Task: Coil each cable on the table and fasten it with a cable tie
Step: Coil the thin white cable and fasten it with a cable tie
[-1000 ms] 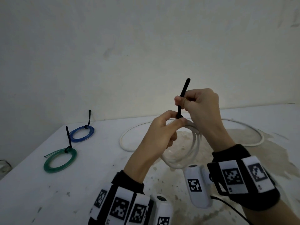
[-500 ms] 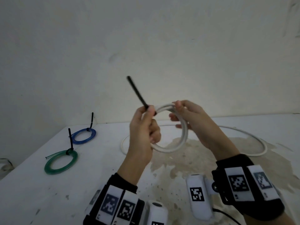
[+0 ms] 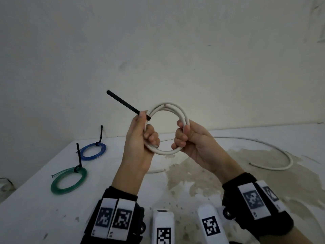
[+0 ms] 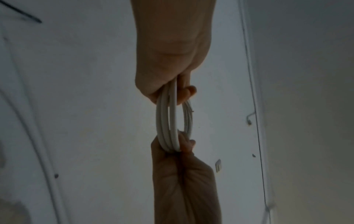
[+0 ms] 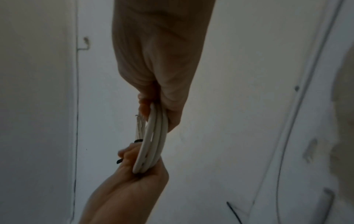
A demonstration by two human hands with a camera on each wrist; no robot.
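Observation:
A white cable coil point(image 3: 177, 110) is held upright above the table between both hands. My left hand point(image 3: 140, 138) grips the coil's left side, just below a black cable tie point(image 3: 123, 103) whose long tail points up and to the left. My right hand point(image 3: 190, 140) grips the coil's right side with curled fingers. In the left wrist view the white cable coil point(image 4: 168, 124) shows edge-on between the two hands. The right wrist view shows the white cable coil point(image 5: 155, 136) the same way, with a bit of the black cable tie point(image 5: 138, 141) beside it.
On the white table point(image 3: 44, 208), a green coil point(image 3: 68, 180) and a blue coil point(image 3: 94, 151) lie at the left, each with a black tie standing up. A loose white cable point(image 3: 274, 152) curves across the far side. The middle of the table is stained.
My right hand let go of the tie's tail and took hold of the coil's right side. Both hands raised and turned the coil upright, and the tail now points up-left.

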